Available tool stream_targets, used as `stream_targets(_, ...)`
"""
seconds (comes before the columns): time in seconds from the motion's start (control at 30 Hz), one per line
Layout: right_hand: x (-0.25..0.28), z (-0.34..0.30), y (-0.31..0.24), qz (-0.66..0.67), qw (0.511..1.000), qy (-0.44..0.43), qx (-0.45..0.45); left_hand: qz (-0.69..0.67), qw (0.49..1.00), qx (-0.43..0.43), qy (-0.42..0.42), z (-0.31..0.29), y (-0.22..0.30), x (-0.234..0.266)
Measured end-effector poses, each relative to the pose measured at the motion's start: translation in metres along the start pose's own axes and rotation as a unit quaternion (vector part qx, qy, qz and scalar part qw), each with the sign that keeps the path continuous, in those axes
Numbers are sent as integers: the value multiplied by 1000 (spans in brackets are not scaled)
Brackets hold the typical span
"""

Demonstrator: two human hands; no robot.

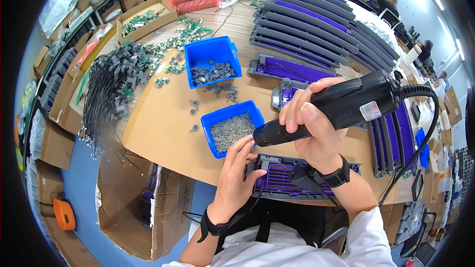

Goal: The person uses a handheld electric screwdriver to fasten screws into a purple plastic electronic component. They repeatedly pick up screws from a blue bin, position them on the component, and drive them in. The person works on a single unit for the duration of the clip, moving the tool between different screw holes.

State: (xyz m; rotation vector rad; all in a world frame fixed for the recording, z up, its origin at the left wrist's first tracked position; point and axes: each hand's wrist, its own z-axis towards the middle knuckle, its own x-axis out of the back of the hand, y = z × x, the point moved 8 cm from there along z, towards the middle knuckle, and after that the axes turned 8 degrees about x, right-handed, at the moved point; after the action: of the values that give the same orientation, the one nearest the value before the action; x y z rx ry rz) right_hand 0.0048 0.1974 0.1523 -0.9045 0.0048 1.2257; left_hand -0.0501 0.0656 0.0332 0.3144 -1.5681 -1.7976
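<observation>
In my right hand point(314, 121) is a black corded electric screwdriver point(341, 101), its nose pointing left and the fingers wrapped round its body. My left hand point(233, 175) lies at the left end of a grey and purple slatted panel point(277, 175), thumb on the panel and fingers stretched toward the screwdriver's nose. Whether its fingertips hold a screw cannot be seen. Just beyond stands a blue bin of small screws point(210, 141). Farther back is another blue bin point(189, 76) with small dark round parts, several of them point(194, 111) loose on the cardboard.
More grey and purple panels point(302, 22) are stacked at the far right. Wires with connectors point(111, 81) and green circuit boards point(190, 32) are heaped at the left. An open cardboard box point(126, 207) stands below the table's left edge. The screwdriver's cord point(430, 133) loops down at the right.
</observation>
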Motion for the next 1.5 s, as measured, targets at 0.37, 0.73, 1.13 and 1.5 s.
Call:
stream_targets(0.37, -1, -2, -3, -97, 995, -34, -15, 10, 1000, -6, 2, 0, 1, -1)
stream_targets(0.73, 5, -3, 1, -71, 997, -25, -21, 16, 1000, -12, 1, 0, 5, 0)
stream_targets(1.13, 3, 0, -11, -144, 984, -91, -49, 13, 1000, 5, -10, 0, 5, -2)
stream_targets(1.5, 9, -13, -41, -272, 943, -187, -39, -11, 998, 60, -14, 1, -2, -2)
